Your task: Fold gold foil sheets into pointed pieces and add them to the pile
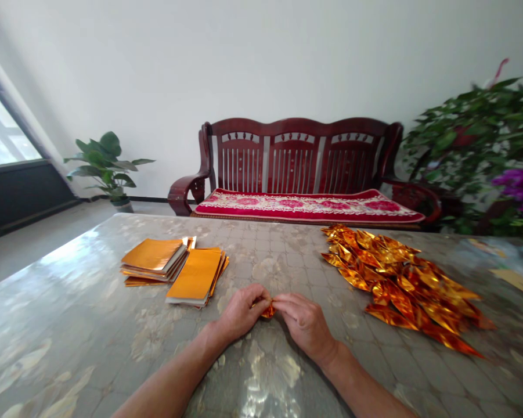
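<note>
My left hand (242,310) and my right hand (303,321) meet at the middle of the table, fingers pinched together on a small piece of gold foil paper (268,310). Most of the piece is hidden between my fingers. Left of my hands lie two stacks of flat gold foil sheets (174,268). To the right spreads a heap of folded gold foil pieces (407,284), each pointed at both ends.
The table (91,325) has a glossy marbled top. Behind it stands a dark red wooden bench (302,168) with a red patterned cushion. A potted plant (107,165) is at the back left, and large plants with purple flowers (487,151) at the right.
</note>
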Demonstrator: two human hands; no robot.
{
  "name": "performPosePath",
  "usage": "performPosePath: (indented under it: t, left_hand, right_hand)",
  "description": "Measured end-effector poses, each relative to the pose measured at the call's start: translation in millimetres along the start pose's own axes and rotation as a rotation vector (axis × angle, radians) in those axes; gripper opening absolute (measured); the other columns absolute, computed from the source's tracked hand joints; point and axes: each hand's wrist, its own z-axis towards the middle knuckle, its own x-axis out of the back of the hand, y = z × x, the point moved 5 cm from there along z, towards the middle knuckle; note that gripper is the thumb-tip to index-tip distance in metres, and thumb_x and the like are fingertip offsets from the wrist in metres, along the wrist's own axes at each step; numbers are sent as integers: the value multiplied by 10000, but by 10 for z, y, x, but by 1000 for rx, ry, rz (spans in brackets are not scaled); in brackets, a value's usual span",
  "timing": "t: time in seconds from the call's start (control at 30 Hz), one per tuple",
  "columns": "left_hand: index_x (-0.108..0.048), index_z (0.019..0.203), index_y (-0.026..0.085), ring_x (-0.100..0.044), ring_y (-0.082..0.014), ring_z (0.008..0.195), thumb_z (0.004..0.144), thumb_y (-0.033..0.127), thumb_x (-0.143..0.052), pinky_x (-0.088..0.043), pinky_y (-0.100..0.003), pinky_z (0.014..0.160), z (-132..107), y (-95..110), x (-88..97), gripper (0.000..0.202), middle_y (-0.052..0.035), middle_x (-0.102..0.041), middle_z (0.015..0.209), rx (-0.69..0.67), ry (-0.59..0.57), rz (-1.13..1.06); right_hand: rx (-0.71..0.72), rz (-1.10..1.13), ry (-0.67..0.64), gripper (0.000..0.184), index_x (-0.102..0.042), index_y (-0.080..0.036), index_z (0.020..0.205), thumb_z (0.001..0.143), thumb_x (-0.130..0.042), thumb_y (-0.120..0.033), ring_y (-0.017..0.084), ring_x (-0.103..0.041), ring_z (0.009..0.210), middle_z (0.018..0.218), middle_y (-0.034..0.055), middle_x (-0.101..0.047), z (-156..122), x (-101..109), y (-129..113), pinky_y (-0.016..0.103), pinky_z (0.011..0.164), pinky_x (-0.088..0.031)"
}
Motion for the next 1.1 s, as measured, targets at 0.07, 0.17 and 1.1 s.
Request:
performPosePath:
  t: [0.07, 0.17, 1.1]
  left_hand:
    - [-606, 752, 177, -553, -126, 698, 888, 211, -511, -405, -210, 664, -3, 15, 7, 170, 14, -607, 721, 8, -11, 0]
    - [-607, 735, 175, -557, -126, 699, 877, 191, -512, -401, -210, 662, -10, 29, 11, 171, 15, -606, 712, 12, -31, -6]
    - [-667, 1189, 261, -611, -179, 996, 967, 198, -429, -479, -280, 905, -97, 31, 187, 333, -71, -652, 1059, -175, -159, 66]
  right_hand:
    - [-3, 2, -13, 242, -736, -242, 1007, 946, -524, -142, 159, -694, 853, 969, 36, -746, 2, -5, -7, 273, 774, -563]
    - [2, 0, -24, 246, -738, -247, 1016, 950, -521, -151, 159, -693, 846, 966, 37, -746, -2, -15, -19, 269, 759, -561]
    - [-189, 54, 32, 230, -748, -246, 931, 884, -556, -129, 161, -694, 806, 883, 32, -724, -12, 61, 245, 257, 731, -567]
